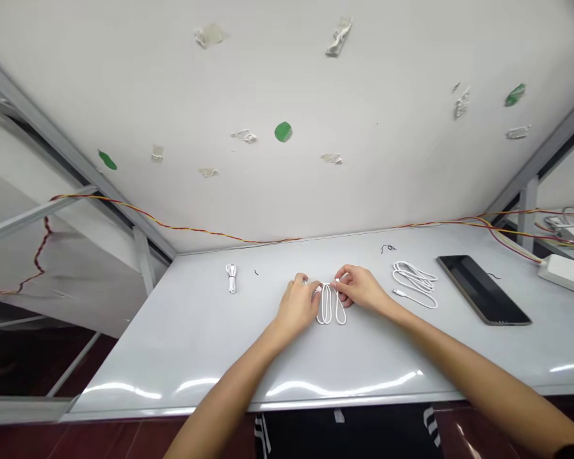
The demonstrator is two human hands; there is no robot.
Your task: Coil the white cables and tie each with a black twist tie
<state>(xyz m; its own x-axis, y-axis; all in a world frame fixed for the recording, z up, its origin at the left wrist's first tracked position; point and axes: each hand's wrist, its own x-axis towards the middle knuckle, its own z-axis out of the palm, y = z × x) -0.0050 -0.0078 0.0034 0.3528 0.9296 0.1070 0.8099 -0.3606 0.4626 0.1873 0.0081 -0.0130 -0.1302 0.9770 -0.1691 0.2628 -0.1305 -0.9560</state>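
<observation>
Both hands are at a white cable [326, 306] laid in narrow up-and-down loops on the light grey table [172, 357]. My left hand [297, 304] pinches the upper left side of the loops, close to one white cable end. Across from it, my right hand [356, 286] has thumb and fingertips closed on the other cable end at the upper right. The lower bends of the loops hang free of the fingers and lie towards the table's front edge.
A white cable bundle with a dark tie [231, 278] lies on the left. To the right are a loosely coiled white cable [415, 280], a black phone-like device [483, 290], dark ties [388, 247] and a white power strip [567, 274]. Behind stands a white wall [249, 204] with red and yellow wires.
</observation>
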